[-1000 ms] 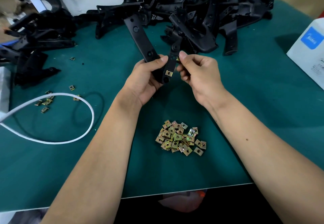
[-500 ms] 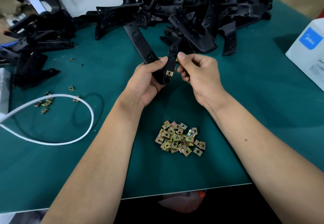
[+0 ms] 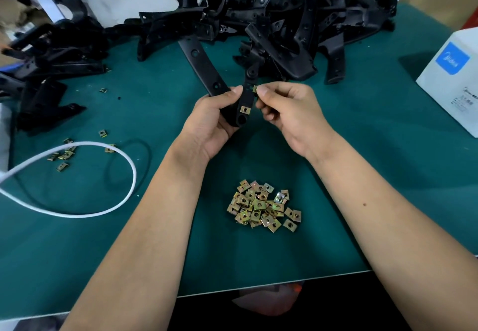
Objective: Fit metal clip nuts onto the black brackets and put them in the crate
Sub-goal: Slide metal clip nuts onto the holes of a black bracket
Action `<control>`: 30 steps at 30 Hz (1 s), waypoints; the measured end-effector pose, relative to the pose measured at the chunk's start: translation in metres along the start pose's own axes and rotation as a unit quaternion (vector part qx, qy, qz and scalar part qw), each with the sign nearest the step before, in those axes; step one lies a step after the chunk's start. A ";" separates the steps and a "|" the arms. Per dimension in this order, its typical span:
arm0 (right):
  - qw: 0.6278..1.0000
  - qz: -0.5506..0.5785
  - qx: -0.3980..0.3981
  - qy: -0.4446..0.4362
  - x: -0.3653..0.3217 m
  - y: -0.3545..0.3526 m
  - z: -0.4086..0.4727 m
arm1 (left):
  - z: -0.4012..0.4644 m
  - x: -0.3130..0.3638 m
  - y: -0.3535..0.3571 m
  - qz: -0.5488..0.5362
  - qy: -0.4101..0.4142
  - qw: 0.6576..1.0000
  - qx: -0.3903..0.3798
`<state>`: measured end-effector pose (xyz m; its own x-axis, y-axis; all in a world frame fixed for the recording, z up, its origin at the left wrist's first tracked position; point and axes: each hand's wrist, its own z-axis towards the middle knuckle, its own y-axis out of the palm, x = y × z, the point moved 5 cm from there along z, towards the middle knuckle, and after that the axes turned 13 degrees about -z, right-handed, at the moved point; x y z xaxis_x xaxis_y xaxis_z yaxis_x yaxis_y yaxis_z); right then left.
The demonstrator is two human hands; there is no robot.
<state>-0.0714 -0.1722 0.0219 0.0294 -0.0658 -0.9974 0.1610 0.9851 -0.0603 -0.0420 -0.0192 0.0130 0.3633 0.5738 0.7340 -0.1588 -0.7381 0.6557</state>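
A: Eyes on the clip nut, a small brass-coloured square pinched between the thumb and forefinger of the right hand. It sits right at the right edge of the black bracket, touching it or a hair off; I can't tell which.

B: And the bracket itself?

A: Held above the green mat in the left hand, fingers curled round its lower end, thumb tip up near the arm. Two arms form a V, one running up and left, the shorter one nearly upright. That upright arm is the one being worked.

B: One nut is already on, yes?

A: A fitted nut sits lower on that arm, just above the round hole.

B: So the move?

A: My guess: the nut lies to the right of the arm, so it slides leftward across the arm's long axis onto the edge.

B: Supply?

A: The pile of nuts lies near, between the forearms; the bracket heap is beyond. No crate in sight.
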 end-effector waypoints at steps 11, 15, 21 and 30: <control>1.000 -0.005 0.003 0.010 -0.001 -0.002 -0.001 | 0.000 0.001 -0.001 0.015 0.003 1.000 -0.003; 0.997 -0.066 0.015 -0.033 -0.003 -0.004 0.000 | -0.003 0.002 0.002 0.028 0.001 1.000 -0.005; 0.994 -0.086 0.005 -0.061 -0.002 -0.005 0.001 | -0.004 0.001 0.008 0.073 0.000 0.997 -0.017; 0.999 0.028 -0.042 -0.005 0.000 -0.002 0.001 | -0.004 0.000 0.007 0.020 -0.009 0.999 -0.032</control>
<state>-0.0703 -0.1744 0.0218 0.0462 -0.0119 -0.9989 0.0749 0.9972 -0.0084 -0.0467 -0.0232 0.0184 0.3721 0.5367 0.7573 -0.2316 -0.7364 0.6357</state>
